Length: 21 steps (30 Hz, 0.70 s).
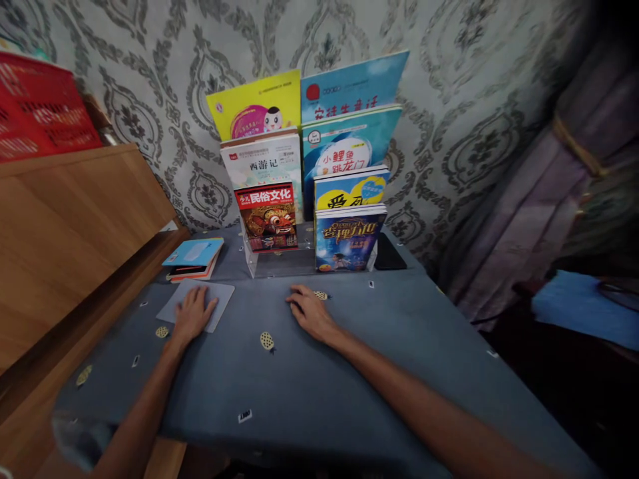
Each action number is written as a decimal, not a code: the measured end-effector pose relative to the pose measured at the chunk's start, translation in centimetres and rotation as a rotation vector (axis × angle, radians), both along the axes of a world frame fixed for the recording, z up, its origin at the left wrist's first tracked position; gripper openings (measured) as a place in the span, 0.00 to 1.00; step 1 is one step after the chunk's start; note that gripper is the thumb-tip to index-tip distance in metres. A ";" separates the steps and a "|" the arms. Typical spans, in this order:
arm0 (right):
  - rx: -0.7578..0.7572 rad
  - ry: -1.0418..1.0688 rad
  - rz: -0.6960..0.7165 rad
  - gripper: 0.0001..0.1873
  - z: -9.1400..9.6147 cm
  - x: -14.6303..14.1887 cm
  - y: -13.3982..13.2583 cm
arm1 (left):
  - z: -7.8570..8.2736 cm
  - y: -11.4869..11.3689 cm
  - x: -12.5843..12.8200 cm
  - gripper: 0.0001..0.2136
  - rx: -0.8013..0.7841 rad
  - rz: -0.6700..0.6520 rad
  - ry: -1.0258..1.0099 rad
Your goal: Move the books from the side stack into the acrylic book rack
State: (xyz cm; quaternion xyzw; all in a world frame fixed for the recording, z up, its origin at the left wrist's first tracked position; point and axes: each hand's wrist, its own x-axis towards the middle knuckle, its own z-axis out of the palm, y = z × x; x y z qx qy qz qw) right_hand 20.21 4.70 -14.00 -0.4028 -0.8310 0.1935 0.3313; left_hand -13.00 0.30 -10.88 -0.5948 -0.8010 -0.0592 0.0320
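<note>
Grey wallpaper (329, 40) with dark ornamental medallions covers the wall behind a counter (214, 392), which is dressed in a blue-grey cloth (399, 319) printed with small yellow pineapples. At left, a wooden cabinet (74, 226) carries a red basket (40, 106); at right, a purplish curtain (499, 213) is gathered by a yellowish tie (579, 146), and a light blue item (584, 309) lies beyond the counter's edge, its nature unclear.

On the near left part of the counter lies a flat pale grey rectangle (222, 296), perhaps a thin book or a board. The left hand (194, 314) rests palm down on it, fingers spread and covering its middle. The right hand (310, 313) is low over the cloth, well to the right of the grey rectangle, its fingers loosely bent and slightly apart; whether its palm touches the cloth cannot be told.

Just behind the grey rectangle sits a small stack of books (197, 253) with a blue cover on top. Near the wall, a clear stand (282, 267) bears two upright columns of books. Its left column runs from a tall yellow book (257, 110) through a white book (262, 163) to a red book (269, 226) with a mask on its cover. In the right column, a dark blue book (349, 239) is foremost, with a blue-and-yellow book (352, 189), a teal book (344, 140) and a large blue book (354, 83) rising behind. Beside the stand, at right, lies a flat black object (392, 254).
</note>
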 end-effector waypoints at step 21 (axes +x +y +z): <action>-0.019 -0.019 0.006 0.14 0.5 0.0 -0.2 | -1.0 -0.3 0.8 0.27 0.002 -0.060 0.129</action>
